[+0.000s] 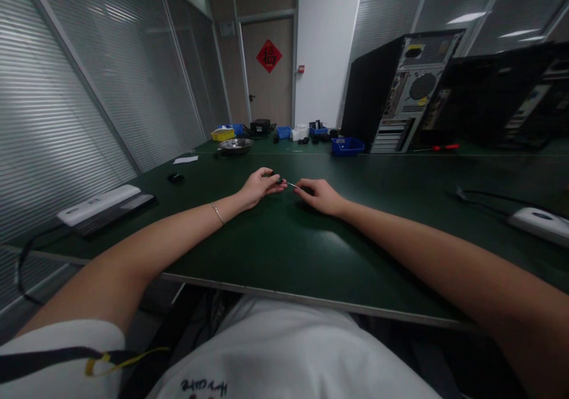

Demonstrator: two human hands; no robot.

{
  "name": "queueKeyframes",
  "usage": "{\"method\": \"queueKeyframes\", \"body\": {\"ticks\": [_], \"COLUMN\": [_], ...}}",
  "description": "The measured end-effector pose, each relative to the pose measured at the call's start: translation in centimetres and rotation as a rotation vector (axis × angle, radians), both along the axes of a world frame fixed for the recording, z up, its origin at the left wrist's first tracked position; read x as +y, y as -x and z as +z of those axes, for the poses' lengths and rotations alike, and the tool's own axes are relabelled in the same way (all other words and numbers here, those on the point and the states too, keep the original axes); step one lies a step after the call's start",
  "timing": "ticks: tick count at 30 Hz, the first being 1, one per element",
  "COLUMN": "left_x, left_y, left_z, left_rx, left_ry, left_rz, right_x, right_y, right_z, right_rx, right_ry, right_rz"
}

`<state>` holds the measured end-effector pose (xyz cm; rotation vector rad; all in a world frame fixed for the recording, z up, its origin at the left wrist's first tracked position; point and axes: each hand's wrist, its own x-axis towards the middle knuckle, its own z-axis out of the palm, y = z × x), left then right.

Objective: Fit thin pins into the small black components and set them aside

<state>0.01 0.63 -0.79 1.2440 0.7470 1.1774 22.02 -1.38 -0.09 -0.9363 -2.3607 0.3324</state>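
Both my arms reach out over a dark green table [275, 245]. My left hand [258, 185] is curled, its fingertips pinched on a small dark part [279, 180]. A thin metal pin [292, 184] sticks out of that part toward my right hand [318, 195]. My right hand is closed in a pinch at the pin's other end and rests on the table. The two hands are a few centimetres apart. A thin bracelet [217, 213] circles my left wrist.
A white power strip [98, 204] lies at the left edge, another white device [540, 223] with a cable at the right. Farther back stand a metal bowl [235, 145], blue bins [347, 145], a yellow bin [223, 134], a red-handled screwdriver [438, 147] and open computer cases [400, 93].
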Motion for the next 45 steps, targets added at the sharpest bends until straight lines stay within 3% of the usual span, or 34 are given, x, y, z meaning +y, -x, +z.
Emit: {"method": "queueKeyframes", "body": {"ticks": [7, 14, 26, 45], "left_x": [0.1, -0.2, -0.6, -1.6], "left_y": [0.4, 0.4, 0.3, 0.3], "left_z": [-0.1, -0.1, 0.0, 0.6], "left_rx": [0.126, 0.186, 0.330, 0.610], "left_ry": [-0.104, -0.078, -0.192, -0.493], "left_rz": [0.028, -0.105, -0.109, -0.107], "right_x": [0.1, 0.2, 0.8, 0.4], "right_y": [0.0, 0.2, 0.3, 0.2], "right_z": [0.0, 0.0, -0.4, -0.1], "right_rx": [0.003, 0.010, 0.029, -0.008], "right_ry": [0.003, 0.030, 0.011, -0.027], "right_rz": [0.016, 0.018, 0.024, 0.039]}}
